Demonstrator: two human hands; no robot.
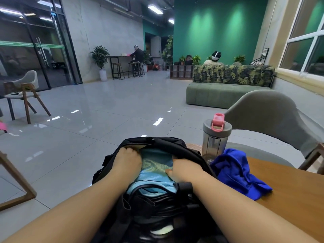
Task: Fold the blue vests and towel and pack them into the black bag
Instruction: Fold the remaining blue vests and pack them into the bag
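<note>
Our left hand (126, 159) curls its fingers into the black bag (168, 146) mouth, gripping light blue folded cloth (156, 166) | our right hand (184, 170) presses that cloth, fingers hidden, grip unclear | crumpled royal-blue vest (236, 172) lies just right on the wooden table (289, 190) | shaker bottle (214, 137) stands behind it.

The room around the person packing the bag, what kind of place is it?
Probably a shared lounge or lobby of an office or public building. A long green sofa stands on glossy tiled floor, a high counter with bar stools lines the far wall, and glass entrance doors stand on the left.
</note>
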